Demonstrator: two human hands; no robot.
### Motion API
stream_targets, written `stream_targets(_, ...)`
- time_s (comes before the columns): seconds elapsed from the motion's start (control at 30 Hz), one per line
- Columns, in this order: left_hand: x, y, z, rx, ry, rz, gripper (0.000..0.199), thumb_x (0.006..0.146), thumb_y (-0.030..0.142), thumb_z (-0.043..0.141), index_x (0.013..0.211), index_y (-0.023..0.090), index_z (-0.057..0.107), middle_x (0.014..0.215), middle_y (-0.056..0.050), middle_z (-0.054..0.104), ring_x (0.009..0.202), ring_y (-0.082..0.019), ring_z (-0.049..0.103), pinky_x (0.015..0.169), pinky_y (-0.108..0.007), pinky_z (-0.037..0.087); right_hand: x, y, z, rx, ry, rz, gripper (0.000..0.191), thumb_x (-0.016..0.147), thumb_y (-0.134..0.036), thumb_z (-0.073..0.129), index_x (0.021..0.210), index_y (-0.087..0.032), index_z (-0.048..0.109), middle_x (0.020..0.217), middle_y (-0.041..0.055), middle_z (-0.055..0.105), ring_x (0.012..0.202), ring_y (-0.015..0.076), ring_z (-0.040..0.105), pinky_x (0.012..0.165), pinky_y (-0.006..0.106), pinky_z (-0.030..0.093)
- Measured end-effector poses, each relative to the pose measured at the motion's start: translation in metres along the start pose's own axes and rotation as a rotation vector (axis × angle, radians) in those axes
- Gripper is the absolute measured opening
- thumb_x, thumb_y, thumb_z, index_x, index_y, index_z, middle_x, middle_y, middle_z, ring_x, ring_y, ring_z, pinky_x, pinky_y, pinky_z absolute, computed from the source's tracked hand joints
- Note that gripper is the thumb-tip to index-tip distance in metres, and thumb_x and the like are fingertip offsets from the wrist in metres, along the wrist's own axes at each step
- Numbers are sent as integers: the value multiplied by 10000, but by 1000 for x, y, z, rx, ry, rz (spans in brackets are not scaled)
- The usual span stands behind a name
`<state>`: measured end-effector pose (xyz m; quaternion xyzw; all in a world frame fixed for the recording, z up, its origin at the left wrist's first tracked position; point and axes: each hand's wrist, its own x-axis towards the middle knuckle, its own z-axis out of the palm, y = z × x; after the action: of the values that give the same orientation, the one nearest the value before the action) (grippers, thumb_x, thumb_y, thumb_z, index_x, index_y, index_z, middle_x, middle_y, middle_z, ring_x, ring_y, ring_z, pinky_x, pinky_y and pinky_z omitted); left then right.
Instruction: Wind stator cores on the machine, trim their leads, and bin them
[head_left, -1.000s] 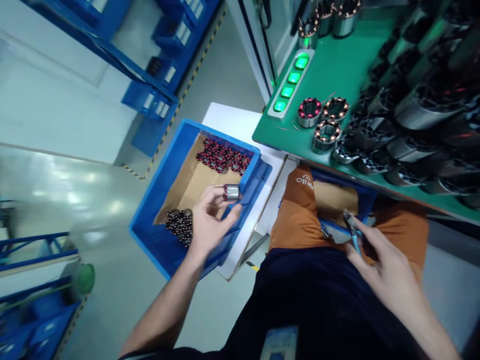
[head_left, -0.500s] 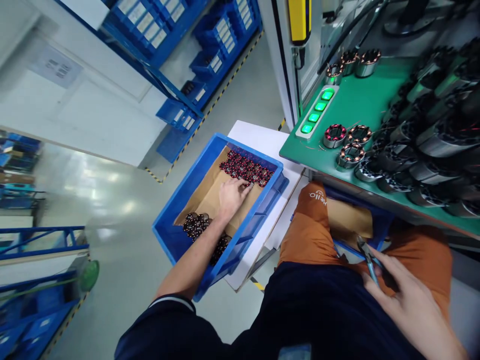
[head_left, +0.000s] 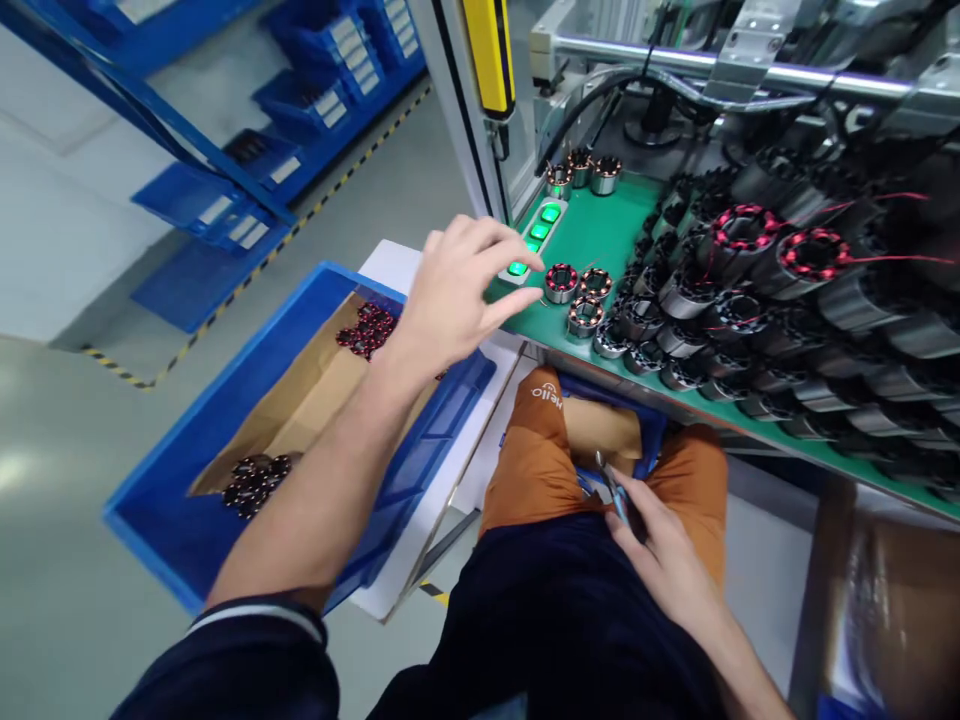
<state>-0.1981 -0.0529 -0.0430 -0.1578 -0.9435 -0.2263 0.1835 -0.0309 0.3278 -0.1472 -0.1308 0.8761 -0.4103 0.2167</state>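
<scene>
Right now, from where I stand, the left hand (head_left: 469,285) hangs above the near corner of the green work surface (head_left: 626,215), with nothing in its grasp, fingers apart and thumb spread below them. Just beyond its fingertips lies the red-wound ring (head_left: 561,284), upright on the green and not visibly touched. Two copper-wound rings (head_left: 590,300) sit right beside it, on the side away from the hand, and the strip of lit green buttons (head_left: 534,240) runs partly behind the fingers.

Low over the person's lap, the right hand (head_left: 664,555) is closed around blue-handled pliers (head_left: 615,490), their tip pointing away from the body; whether the jaws are parted I can't tell. The red-wound ring is up and to the left of that hand, well apart from it.

The left forearm reaches across a blue bin (head_left: 161,490) lined with brown card (head_left: 307,405). Inside, a red-wound cluster (head_left: 366,328) lies at the far end and a darker cluster (head_left: 257,484) at the near one. Rows of stacked metal cores (head_left: 757,340) crowd the green surface farther right.
</scene>
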Motion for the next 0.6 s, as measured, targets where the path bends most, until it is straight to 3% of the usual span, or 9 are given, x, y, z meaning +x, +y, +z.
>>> stream_targets(0.07,20,3,20,-1,-57,24,464,1172,664,611,1260,278,851,1486,-143,740,1379,-397,617,1220,-607,450,-6,-1,-1,15,2,-3,579,1210,-523,574,1731,-272,603,1639,150,713,1498,311,729,1280,534,608)
stream_targets(0.17,30,-7,42,-6,-95,36,537,1146,756,605,1195,284,855,1512,-154,731,1409,-428,601,1210,-656,442,-16,8,-2,49,40,-8,551,1205,-493,586,1705,-268,633,1607,147,735,1475,307,744,1224,497,647)
stream_targets(0.23,27,-13,46,-49,-60,36,525,1127,761,644,1107,280,852,1474,-133,767,1398,-419,623,1216,-651,436,-21,16,-2,67,88,10,534,1192,-482,608,1669,-252,672,1580,143,758,1437,307,763,1207,491,657)
stream_targets(0.3,19,-8,40,-155,47,13,389,1123,638,727,1079,269,839,1353,-78,822,1283,-328,700,1169,-545,501,-25,21,-3,76,126,27,524,1166,-453,644,1640,-238,706,1479,136,798,1296,291,806,1127,466,689)
stream_targets(0.37,6,14,28,-306,201,5,185,1067,431,833,1117,253,826,1149,0,844,1023,-195,746,963,-381,579,-27,22,-5,84,148,17,520,1133,-383,681,1629,-234,729,1275,108,813,1056,244,799,968,399,711)
stream_targets(0.43,-11,51,18,-451,301,34,182,944,268,911,1095,244,813,998,50,818,840,-131,720,764,-305,568,-28,15,-10,99,183,-24,538,1106,-297,698,1641,-253,737,1081,58,748,886,199,724,834,331,679)
stream_targets(0.53,-37,115,14,-509,119,-18,179,917,180,881,1030,262,769,1203,-11,843,1152,-232,809,1009,-410,633,-30,-3,-23,140,233,-87,611,1109,-214,685,1709,-329,686,1023,24,674,875,174,685,772,277,624)
stream_targets(0.6,-51,147,21,-530,53,-4,193,912,194,905,1003,260,748,1211,-31,834,1130,-228,815,1004,-397,649,-31,-18,-33,179,241,-122,650,1132,-189,655,1753,-378,632,1061,21,667,914,166,676,783,268,600)
